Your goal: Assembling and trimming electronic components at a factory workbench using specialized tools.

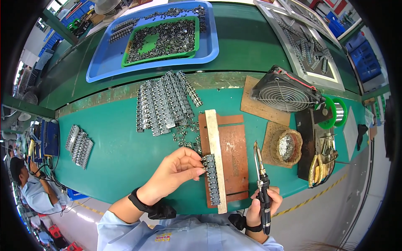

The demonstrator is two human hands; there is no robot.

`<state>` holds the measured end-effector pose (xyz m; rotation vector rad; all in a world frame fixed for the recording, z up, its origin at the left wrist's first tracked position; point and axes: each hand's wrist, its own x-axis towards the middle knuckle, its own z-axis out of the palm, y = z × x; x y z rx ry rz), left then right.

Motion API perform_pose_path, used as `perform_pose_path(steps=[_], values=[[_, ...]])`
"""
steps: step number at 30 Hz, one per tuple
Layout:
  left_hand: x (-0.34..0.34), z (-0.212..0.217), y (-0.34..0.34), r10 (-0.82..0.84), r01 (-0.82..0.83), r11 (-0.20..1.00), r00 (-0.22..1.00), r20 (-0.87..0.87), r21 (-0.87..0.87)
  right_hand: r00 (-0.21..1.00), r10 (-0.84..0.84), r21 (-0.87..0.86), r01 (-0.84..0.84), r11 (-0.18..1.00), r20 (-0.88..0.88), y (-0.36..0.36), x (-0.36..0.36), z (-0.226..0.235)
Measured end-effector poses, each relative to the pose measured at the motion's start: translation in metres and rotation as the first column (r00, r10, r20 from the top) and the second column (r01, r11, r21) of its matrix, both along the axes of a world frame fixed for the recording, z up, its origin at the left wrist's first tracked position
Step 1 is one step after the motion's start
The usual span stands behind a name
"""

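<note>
My right hand (pixel 253 211) is wrapped round the black handle of a soldering iron (pixel 263 190), its tip pointing away from me, right of a reddish-brown board (pixel 234 150). A pale wooden bar (pixel 214 140) runs lengthwise on that board. Along the bar's left side lies a strip of small dark circuit boards (pixel 212 184) with metal parts. At the strip's upper left edge, my left hand (pixel 176 169) pinches thumb and forefinger together; whatever is between them is too small to make out. Loose small metal parts (pixel 184 136) are scattered just beyond this hand.
Stacked board strips (pixel 161 102) lie beyond; more strips (pixel 79 146) lie left. A blue tray (pixel 104 69) holds a green tray (pixel 167 59) of metal parts. At right stand a fan (pixel 287 92), a round pot (pixel 288 147), a solder wire spool (pixel 338 112) and yellow-handled pliers (pixel 318 167).
</note>
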<state>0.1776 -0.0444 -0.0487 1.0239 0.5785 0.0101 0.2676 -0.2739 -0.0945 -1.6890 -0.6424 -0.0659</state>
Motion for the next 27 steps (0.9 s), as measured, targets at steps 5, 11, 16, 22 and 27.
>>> perform_pose_path(steps=[5, 11, 16, 22, 27], values=[[-0.0005, -0.0020, -0.0009, -0.010, 0.011, 1.000, 1.000, -0.007, 0.016, 1.000, 0.006, 0.006, -0.006, 1.000, 0.007, -0.0004, 0.0000, -0.0017], [0.0017, 0.0009, -0.0046, 0.005, -0.005, 1.000, 1.000, -0.015, 0.010, 1.000, 0.003, 0.003, -0.003, 1.000, 0.010, 0.0009, 0.0003, -0.0004], [0.0007, 0.0012, -0.0002, -0.086, 0.087, 0.996, 0.994, -0.063, 0.017, 1.000, 0.007, -0.013, -0.007, 1.000, 0.015, 0.0008, 0.0012, 0.0011], [0.0004, 0.0030, 0.0003, -0.128, 0.134, 0.989, 0.988, -0.091, 0.058, 0.999, 0.006, -0.014, -0.005, 1.000, 0.033, 0.0002, 0.0010, -0.0007], [-0.0006, 0.0025, 0.0006, -0.136, 0.142, 0.988, 0.986, -0.092, 0.059, 1.000, 0.003, -0.001, -0.003, 1.000, 0.022, 0.0023, 0.0008, 0.0011]])
